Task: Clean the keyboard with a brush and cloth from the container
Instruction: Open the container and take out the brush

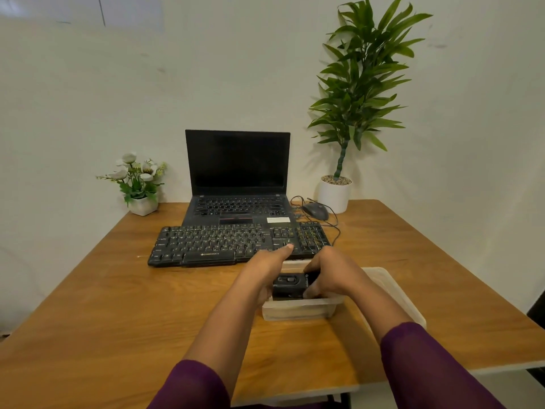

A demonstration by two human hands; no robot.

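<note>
Lowest in the frame, two arms in purple sleeves (427,364) reach forward over the wooden table (118,305). The hands meet in the lower middle, at a clear plastic container (298,311). The left hand (259,276) holds the left end of a black object (287,286), its fingers curled under it and the thumb stretched straight out. The right hand (333,270) has its fingers bent round the right end. The object sits in the open top of the container. I think two hands are used because it fits the box closely. Whether it is the brush or its case I cannot tell, and no cloth is visible.

A flat clear lid (395,293) lies just right of the container, partly under the right forearm, probably put aside to free the opening.

Just behind the container, in the middle of the frame, lies the black keyboard (224,243), kept near for the cleaning. Behind it stands an open laptop (237,172) with a dark screen, and to its right a mouse (315,211) with a loose cable. A small pot of white flowers (138,184) stands at middle left and a tall green plant (359,84) in a white pot at upper right. Both are at the far edge of the table, against a plain pale wall (88,98).
</note>
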